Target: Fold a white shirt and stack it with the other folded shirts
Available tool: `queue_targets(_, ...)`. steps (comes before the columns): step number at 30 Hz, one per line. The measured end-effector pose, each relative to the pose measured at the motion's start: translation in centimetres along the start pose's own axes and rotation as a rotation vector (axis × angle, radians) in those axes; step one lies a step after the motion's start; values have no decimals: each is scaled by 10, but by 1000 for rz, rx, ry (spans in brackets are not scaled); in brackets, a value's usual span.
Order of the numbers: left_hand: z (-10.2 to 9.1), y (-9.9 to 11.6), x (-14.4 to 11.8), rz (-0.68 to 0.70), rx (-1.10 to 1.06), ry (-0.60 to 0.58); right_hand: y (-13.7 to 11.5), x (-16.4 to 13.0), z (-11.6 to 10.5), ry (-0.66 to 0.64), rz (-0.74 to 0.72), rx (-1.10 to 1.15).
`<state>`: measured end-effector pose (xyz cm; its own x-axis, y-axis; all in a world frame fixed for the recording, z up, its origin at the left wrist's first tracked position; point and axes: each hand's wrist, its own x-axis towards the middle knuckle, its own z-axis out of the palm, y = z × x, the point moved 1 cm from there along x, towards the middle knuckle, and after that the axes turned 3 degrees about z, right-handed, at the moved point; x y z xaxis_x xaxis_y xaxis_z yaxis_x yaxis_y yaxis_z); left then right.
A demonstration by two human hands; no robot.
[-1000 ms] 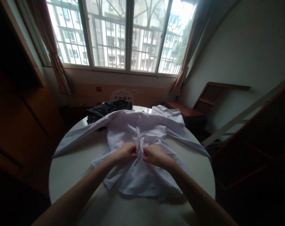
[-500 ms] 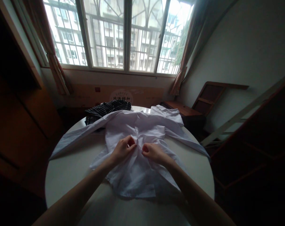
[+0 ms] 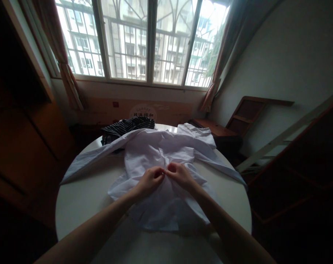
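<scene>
A white long-sleeved shirt lies spread on a round white table, its hem toward the near side. It is unironed-looking and rumpled — soft creases run over the body, and the cloth draws into folds around the middle of the front. The sleeves stretch out sideways: one slants to the table's left edge, the other to the right edge. The lower hem is uneven — its right part sits in shadow.

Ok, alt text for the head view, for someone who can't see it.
A person's left hand and right hand meet on a white shirt spread on a round table. Dark striped cloth lies behind; beyond is a barred window.
</scene>
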<state>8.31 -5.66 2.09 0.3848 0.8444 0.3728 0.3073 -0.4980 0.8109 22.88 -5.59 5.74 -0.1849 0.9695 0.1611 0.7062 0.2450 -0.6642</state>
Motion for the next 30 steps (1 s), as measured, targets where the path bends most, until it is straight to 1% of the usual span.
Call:
queue_targets(3, 2, -2, 0, -7, -41, -3, 1, -1, 3, 0, -7, -1)
queue_targets(8, 4, -3, 0, -46, -62, 76, 3, -2, 2, 19, -22, -67)
queue_targets(10, 4, -2, 0, -63, -66, 85, 3, -2, 2, 13, -28, -77)
queue_targets(16, 4, -1, 1, -89, -107, 116, 3, -1, 2, -3, -18, -36)
queue_targets(19, 4, -2, 1, -104, -137, 124, 3, -1, 1, -21, -4, 46)
queue_targets(22, 4, -2, 1, -119, -160, 139, 4, 0, 0, -78, 47, 191)
queue_targets(27, 4, -1, 1, -112, -153, 130, 5, 3, 0, -190, 224, 459)
queue_targets(30, 3, -1, 1, -103, -146, 119, 5, 5, -1, -220, 292, 544)
